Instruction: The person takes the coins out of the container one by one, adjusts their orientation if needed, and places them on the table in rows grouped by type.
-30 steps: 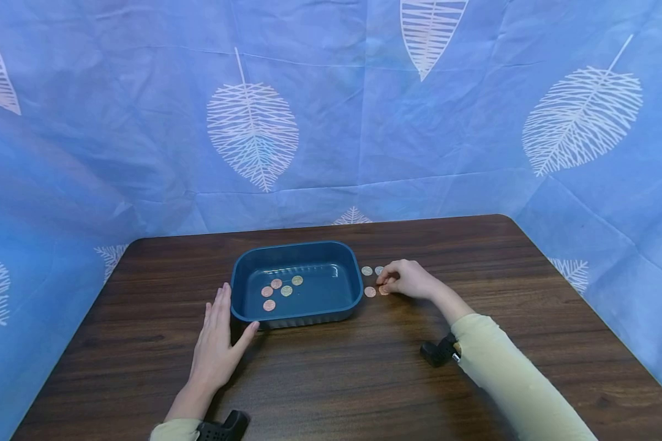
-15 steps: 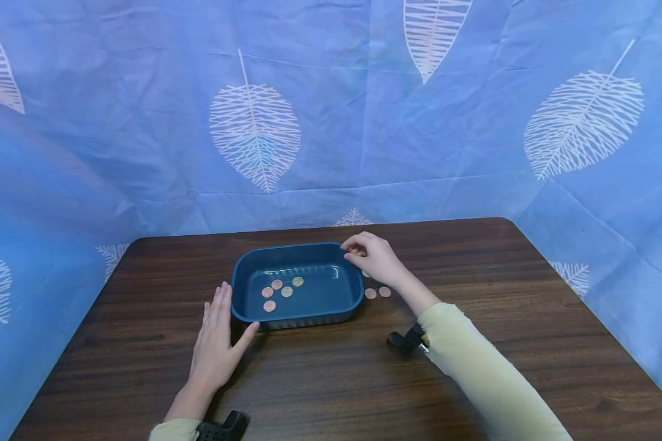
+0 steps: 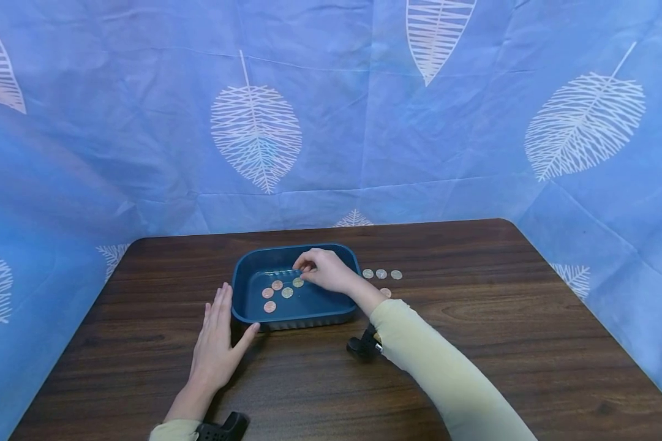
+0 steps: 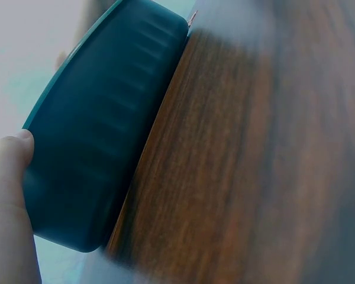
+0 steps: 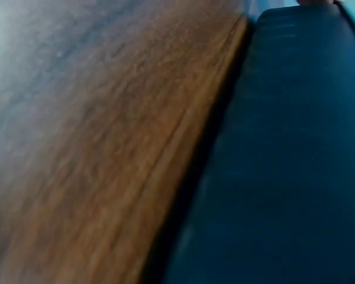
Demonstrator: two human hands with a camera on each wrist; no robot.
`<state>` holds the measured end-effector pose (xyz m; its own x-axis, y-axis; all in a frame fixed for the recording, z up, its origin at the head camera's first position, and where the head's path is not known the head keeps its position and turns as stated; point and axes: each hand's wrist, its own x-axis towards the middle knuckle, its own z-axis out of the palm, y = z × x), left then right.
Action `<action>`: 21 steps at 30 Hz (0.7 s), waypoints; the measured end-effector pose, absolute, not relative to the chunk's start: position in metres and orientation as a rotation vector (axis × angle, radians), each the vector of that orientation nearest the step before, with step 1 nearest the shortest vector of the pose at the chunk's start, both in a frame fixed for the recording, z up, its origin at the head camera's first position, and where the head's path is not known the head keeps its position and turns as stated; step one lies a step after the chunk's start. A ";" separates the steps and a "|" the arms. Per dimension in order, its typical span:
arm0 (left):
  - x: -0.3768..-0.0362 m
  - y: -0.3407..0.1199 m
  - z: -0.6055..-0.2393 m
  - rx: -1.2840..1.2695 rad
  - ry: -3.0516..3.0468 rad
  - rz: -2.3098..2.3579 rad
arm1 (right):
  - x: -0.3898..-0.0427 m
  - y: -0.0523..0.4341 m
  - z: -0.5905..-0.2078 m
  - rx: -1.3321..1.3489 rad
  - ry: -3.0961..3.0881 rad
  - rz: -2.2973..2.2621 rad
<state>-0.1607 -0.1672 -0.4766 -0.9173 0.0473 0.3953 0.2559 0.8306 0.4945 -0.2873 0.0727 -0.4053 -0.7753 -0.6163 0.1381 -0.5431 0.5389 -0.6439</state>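
Observation:
A dark blue plastic tray point(image 3: 242, 269) sits mid-table and holds several copper and silver coins point(image 3: 277, 285). My right hand point(image 3: 308, 267) reaches over the tray's far right part. Its thumb and fingertips pinch together just above the coins, on what looks like one small coin. My left hand point(image 3: 216, 337) lies flat on the table with straight fingers, its thumb point(image 3: 250, 329) touching the tray's front left corner. The left wrist view shows that thumb point(image 4: 12, 171) against the tray's ribbed outer wall point(image 4: 106, 130). The right wrist view is blurred and shows only the tray wall point(image 5: 284, 154) and the table.
Three silver coins point(image 3: 381, 274) lie in a row on the dark wood table point(image 3: 474, 294) right of the tray. A copper coin point(image 3: 386, 293) sits beside my right sleeve. Blue leaf-print cloth point(image 3: 331, 122) hangs behind and along both sides.
My right hand has left the loose coins right of the tray, passed over the tray's rim and now hovers inside it. The left hand has stayed put.

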 end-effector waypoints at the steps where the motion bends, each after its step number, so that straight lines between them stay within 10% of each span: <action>1: -0.161 -0.167 -0.477 -0.228 -2.642 -0.790 | -0.289 0.071 -0.407 -0.994 2.655 -1.047; 21: -0.160 -0.167 -0.478 -0.230 -2.647 -0.810 | -0.296 0.059 -0.421 -0.878 2.671 -0.755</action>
